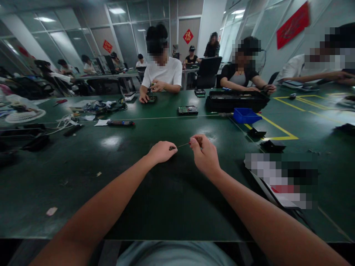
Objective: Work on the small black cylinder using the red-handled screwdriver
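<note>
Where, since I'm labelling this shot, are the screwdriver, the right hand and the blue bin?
Screwdriver (pixel 184 145): head view, on its thin shaft.
Right hand (pixel 206 155): head view, on the middle of the hand.
Blue bin (pixel 244 116): head view, on its wall.

2 hands (pixel 205 152), thin screwdriver (pixel 183 145), green table (pixel 155 207)

Your left hand (pixel 163 151): bare | your right hand (pixel 205 153): bare | your arms (pixel 119 192): bare as far as they show | your clothes (pixel 174 255): pale blue-grey, with soft round folds
</note>
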`<state>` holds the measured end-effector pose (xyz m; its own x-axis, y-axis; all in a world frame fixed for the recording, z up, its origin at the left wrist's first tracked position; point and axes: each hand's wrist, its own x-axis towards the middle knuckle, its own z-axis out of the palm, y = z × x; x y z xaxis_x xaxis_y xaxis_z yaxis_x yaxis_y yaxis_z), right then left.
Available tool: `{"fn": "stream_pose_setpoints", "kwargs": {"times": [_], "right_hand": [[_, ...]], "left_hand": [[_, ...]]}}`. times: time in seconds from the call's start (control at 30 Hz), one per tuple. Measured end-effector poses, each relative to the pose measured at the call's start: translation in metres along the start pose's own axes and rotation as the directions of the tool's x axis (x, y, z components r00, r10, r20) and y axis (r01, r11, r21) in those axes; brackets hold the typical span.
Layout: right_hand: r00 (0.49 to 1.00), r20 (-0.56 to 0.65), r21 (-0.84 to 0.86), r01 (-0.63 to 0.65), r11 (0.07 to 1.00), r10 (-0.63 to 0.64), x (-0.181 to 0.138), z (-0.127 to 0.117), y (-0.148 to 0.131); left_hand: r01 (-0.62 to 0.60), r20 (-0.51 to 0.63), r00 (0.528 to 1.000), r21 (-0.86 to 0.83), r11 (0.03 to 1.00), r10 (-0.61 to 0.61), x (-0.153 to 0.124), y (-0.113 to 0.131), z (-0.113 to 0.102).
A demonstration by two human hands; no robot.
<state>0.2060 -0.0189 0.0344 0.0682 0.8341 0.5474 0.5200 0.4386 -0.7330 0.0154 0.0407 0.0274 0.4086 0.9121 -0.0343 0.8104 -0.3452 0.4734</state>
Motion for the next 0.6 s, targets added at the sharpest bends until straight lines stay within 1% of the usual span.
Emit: {"fn": "stream_pose_setpoints", "kwargs": {"times": [0.03,0.07,0.1,0.13,0.17,0.23,0.3,0.37,0.43,0.47,0.5,0.53,0.6], "right_hand": [[1.000,-0.001,0.001,0.001,1.000,-0.001,0.000,0.000,0.000],[1.000,0.001,0.001,0.000,1.000,0.000,0.000,0.000,0.000],[1.000,0.004,0.002,-0.001,1.000,0.001,0.000,-0.001,-0.001],[1.000,0.009,0.004,-0.003,1.000,0.003,0.000,-0.001,-0.001],[1.000,0.014,0.008,-0.004,1.000,0.004,0.000,-0.001,-0.001],[1.000,0.025,0.016,-0.005,1.000,0.005,0.000,-0.001,0.000],[0.999,0.035,0.020,-0.005,1.000,0.004,-0.001,0.000,0.000],[0.999,0.044,0.020,-0.010,1.000,0.009,-0.001,0.001,0.001],[0.999,0.049,0.019,-0.016,1.000,0.015,-0.001,0.002,0.002],[0.999,0.052,0.018,-0.018,1.000,0.017,-0.001,0.002,0.003],[0.998,0.052,0.017,-0.020,1.000,0.019,-0.001,0.002,0.003],[0.998,0.054,0.019,-0.024,1.000,0.023,-0.001,0.003,0.004],[0.998,0.061,0.032,-0.035,0.999,0.033,-0.001,0.003,0.004]], "left_hand": [[0.035,0.007,0.999,-0.115,0.993,-0.034,0.000,-0.005,-0.004],[0.083,0.016,0.997,-0.245,0.966,-0.082,-0.001,-0.012,-0.008],[0.140,0.023,0.990,-0.380,0.914,-0.142,-0.003,-0.018,-0.013],[0.194,0.031,0.978,-0.513,0.836,-0.208,-0.005,-0.026,-0.019],[0.232,0.035,0.962,-0.633,0.739,-0.271,-0.008,-0.034,-0.026],[0.255,0.045,0.923,-0.815,0.521,-0.382,-0.017,-0.051,-0.040],[0.229,0.053,0.884,-0.915,0.331,-0.464,-0.028,-0.070,-0.056],[0.182,0.040,0.842,-0.960,0.214,-0.538,-0.042,-0.090,-0.072],[0.140,0.020,0.796,-0.978,0.152,-0.606,-0.059,-0.110,-0.088],[0.117,0.000,0.762,-0.984,0.138,-0.647,-0.068,-0.119,-0.095],[0.106,-0.013,0.748,-0.985,0.139,-0.664,-0.078,-0.127,-0.103],[0.095,-0.031,0.723,-0.985,0.144,-0.690,-0.089,-0.135,-0.110],[0.070,-0.078,0.659,-0.984,0.164,-0.748,-0.111,-0.149,-0.124]]}}
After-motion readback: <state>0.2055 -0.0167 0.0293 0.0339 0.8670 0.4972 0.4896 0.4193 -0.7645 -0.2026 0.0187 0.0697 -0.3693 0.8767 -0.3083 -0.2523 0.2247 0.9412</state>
